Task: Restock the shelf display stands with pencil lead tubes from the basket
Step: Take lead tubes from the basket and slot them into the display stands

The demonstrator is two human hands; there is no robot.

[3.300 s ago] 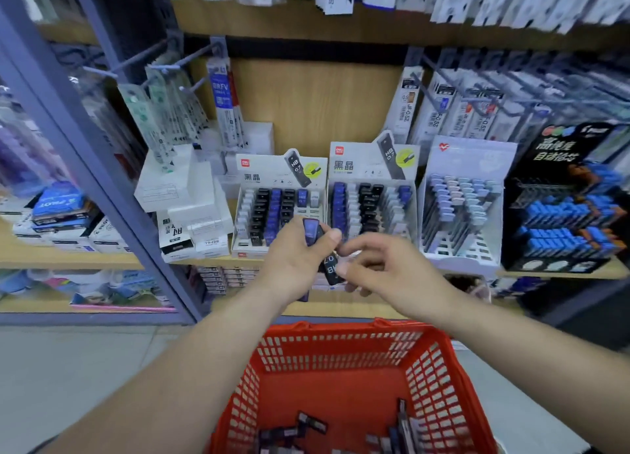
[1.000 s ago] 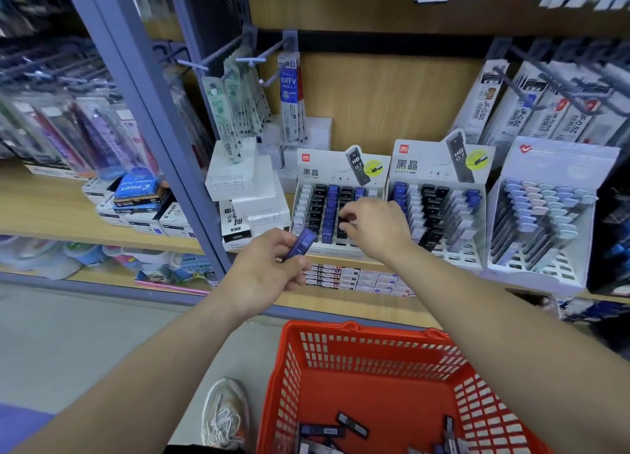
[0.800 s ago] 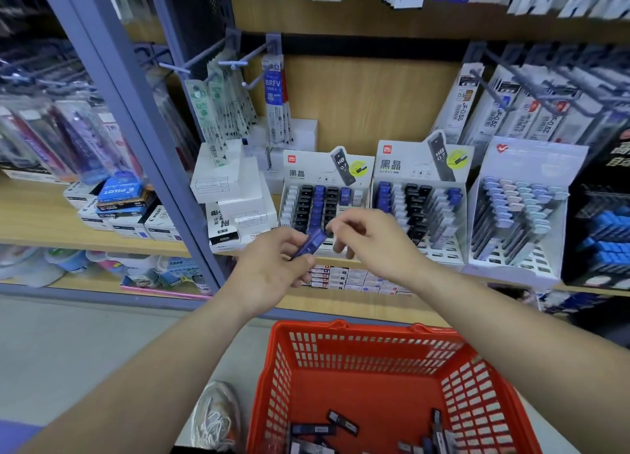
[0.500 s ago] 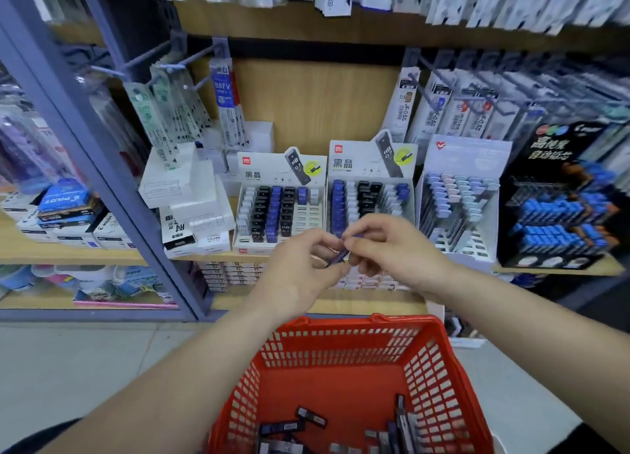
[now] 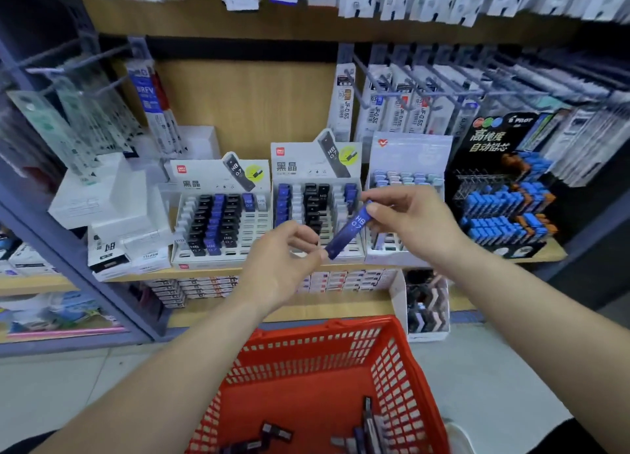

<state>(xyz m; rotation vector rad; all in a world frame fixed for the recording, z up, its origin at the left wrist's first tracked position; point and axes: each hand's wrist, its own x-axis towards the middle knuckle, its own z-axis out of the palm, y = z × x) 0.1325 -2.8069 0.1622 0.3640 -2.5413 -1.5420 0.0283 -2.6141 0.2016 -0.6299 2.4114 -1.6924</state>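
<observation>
A blue lead tube (image 5: pixel 348 232) marked HB 0.7 hangs tilted between my hands in front of the shelf. My right hand (image 5: pixel 410 220) pinches its upper end; my left hand (image 5: pixel 284 266) pinches its lower end. Behind them stand two white display stands: the left stand (image 5: pixel 218 215) and the right stand (image 5: pixel 315 208), both with rows of black and blue tubes and several vacant slots. The red basket (image 5: pixel 395 378) sits below my arms with several loose tubes (image 5: pixel 364 426) in its bottom.
A pale stand (image 5: pixel 407 167) of grey-blue tubes and a black stand (image 5: pixel 504 194) of bright blue tubes sit further right. White boxes (image 5: pixel 112 215) are stacked at the left. Hanging refill packs (image 5: pixel 409 105) on hooks fill the space above. A grey shelf post (image 5: pixel 51 221) runs diagonally at left.
My right hand came back from the left stand to my left hand and took the blue tube's upper end. The tube now stretches out between both hands, further right.
</observation>
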